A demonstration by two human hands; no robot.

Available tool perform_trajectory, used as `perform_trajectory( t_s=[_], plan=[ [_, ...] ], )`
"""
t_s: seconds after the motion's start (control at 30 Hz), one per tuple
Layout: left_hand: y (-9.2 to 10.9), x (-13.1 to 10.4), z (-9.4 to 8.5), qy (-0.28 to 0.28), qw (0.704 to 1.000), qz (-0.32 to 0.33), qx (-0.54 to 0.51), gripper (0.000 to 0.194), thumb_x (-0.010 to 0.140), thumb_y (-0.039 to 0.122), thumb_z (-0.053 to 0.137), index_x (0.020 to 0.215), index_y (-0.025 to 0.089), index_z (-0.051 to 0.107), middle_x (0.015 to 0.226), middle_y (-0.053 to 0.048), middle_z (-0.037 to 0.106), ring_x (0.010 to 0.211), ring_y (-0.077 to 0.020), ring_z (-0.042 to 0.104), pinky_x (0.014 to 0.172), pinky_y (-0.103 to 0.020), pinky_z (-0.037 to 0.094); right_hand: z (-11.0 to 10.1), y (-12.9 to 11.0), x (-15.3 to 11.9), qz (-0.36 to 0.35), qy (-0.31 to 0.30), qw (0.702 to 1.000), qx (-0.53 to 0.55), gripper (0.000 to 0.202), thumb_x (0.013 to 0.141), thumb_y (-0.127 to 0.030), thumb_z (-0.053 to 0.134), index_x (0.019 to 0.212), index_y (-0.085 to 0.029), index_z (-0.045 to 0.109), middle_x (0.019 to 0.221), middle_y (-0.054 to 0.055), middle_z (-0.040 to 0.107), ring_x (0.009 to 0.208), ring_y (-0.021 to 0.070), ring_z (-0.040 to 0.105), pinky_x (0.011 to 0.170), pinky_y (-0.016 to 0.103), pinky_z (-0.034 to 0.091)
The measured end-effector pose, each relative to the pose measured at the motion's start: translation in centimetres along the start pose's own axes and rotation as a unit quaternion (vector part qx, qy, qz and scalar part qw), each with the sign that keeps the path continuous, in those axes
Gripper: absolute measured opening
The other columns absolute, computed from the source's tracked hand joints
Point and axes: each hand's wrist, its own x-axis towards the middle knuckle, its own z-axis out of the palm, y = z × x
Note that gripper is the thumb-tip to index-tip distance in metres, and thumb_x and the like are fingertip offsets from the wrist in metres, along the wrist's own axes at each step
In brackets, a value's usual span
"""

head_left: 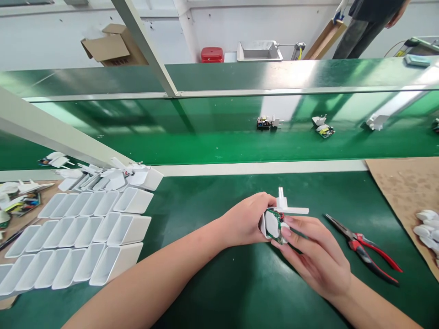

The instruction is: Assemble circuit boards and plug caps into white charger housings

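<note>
Wrapped round a white plastic housing [263, 227], my left hand [245, 220] is closed just above the green tabletop. A green circuit board [270, 213] with a white block on its face sits at the housing's mouth; how deep it goes in is hidden. Above it, a white plug cover [295, 210] with two upright pins sticks out to the right. My right hand [317, 251] pinches the board's right side with thumb and fingers, near small components partly covered by the fingertips. Red-and-black long-nose pliers [356, 242] lie right of my right hand.
Rows of white housings [125, 230] stand at left, with plug-and-board pieces [118, 176] behind them. Beyond a pale rail, a green conveyor belt [206, 137] carries several circuit assemblies [324, 129]. Brown cardboard [394, 187] with white parts lies right. A person [366, 23] stands at the back.
</note>
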Motion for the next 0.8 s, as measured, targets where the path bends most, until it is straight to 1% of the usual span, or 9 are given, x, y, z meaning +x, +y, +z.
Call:
perform_trajectory(
  t_s=[0.17, 0.4, 0.5, 0.63, 0.8],
  plan=[
    [-0.03, 0.19, -0.06, -0.012, 1.0, -0.013, 0.009, 0.047, 0.079, 0.049, 0.087, 0.105, 0.021, 0.059, 0.097, -0.006, 0.07, 0.094, -0.0242, 0.068, 0.084, -0.037, 0.06, 0.02, 0.02, -0.16, 0.009, -0.006, 1.0, 0.011, 0.067, 0.089, 0.007, 0.073, 0.15, -0.02, 0.065, 0.122, 0.014, 0.073, 0.118, 0.03, 0.076, 0.092, 0.043, 0.073],
    [0.17, 0.23, -0.02, -0.008, 1.0, 0.005, 0.005, 0.046, 0.08, 0.047, 0.086, 0.105, 0.021, 0.058, 0.099, -0.006, 0.07, 0.097, -0.0252, 0.069, 0.087, -0.037, 0.06, -0.14, -0.06, 0.2, -0.001, -0.002, 1.0, 0.011, 0.066, 0.088, 0.008, 0.073, 0.149, -0.019, 0.066, 0.12, 0.013, 0.074, 0.115, 0.0289, 0.077, 0.093, 0.041, 0.073],
    [0.16, 0.21, 0.06, -0.009, 1.0, 0.016, 0.007, 0.045, 0.081, 0.048, 0.086, 0.104, 0.021, 0.057, 0.099, -0.006, 0.07, 0.096, -0.0247, 0.069, 0.086, -0.037, 0.059, -0.17, -0.03, 0.06, 0.004, 0.0, 1.0, 0.01, 0.066, 0.09, 0.006, 0.074, 0.149, -0.021, 0.066, 0.12, 0.013, 0.075, 0.115, 0.0294, 0.077, 0.091, 0.042, 0.074],
    [0.18, -0.02, 0.13, 0.013, 1.0, 0.017, 0.01, 0.051, 0.081, 0.053, 0.086, 0.107, 0.02, 0.057, 0.097, -0.006, 0.07, 0.092, -0.0237, 0.068, 0.084, -0.037, 0.059, -0.08, 0.03, -0.32, 0.013, 0.0, 1.0, 0.01, 0.065, 0.09, 0.004, 0.074, 0.149, -0.023, 0.067, 0.12, 0.012, 0.076, 0.114, 0.0293, 0.078, 0.089, 0.041, 0.074],
    [0.16, -0.25, 0.12, 0.014, 1.0, 0.021, 0.016, 0.048, 0.082, 0.053, 0.084, 0.104, 0.021, 0.056, 0.094, -0.004, 0.067, 0.087, -0.0211, 0.066, 0.08, -0.034, 0.057, 0.12, 0.0, -0.56, 0.015, 0.001, 1.0, 0.015, 0.066, 0.09, 0.006, 0.074, 0.149, -0.021, 0.066, 0.122, 0.013, 0.075, 0.118, 0.0293, 0.076, 0.091, 0.041, 0.073]
  ],
)
